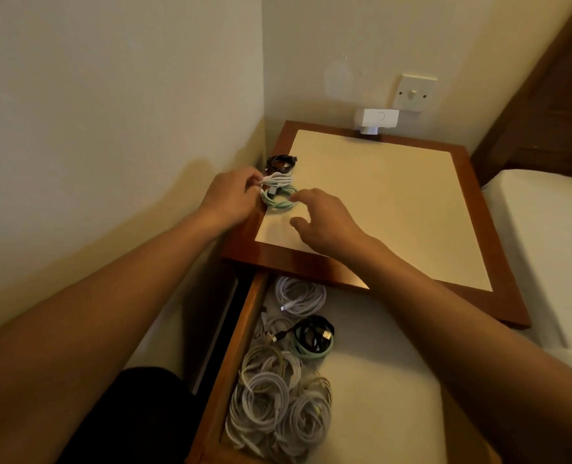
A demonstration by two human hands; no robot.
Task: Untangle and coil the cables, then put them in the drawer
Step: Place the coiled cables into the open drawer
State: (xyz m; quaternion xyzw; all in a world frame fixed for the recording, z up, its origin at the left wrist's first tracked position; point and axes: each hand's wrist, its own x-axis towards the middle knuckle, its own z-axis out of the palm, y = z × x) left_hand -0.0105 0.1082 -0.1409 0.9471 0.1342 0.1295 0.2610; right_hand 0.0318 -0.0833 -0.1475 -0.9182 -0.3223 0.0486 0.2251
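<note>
The left hand (231, 195) is pinching the white cable (277, 178) on the table (378, 195), while the right hand (328, 222) is hovering with loose, released fingers (303, 195) by the green cable (279, 205)

Body in view: two arms, entering from the near left and near right edges. Left forearm (110, 296) and right forearm (462, 323) were bare along their whole visible length, wrists included. Left hand (231, 195) and right hand (324, 219) were bare as well; nails and fine finger detail were too blurred to record. Both forearms looked broad at the near end and tapered toward the wrists under the wide-angle lens. One worn item was seen: a black garment (137, 420) at the near left, below the left forearm, plain and matte. Whether shorts or trousers could not be told.
</note>
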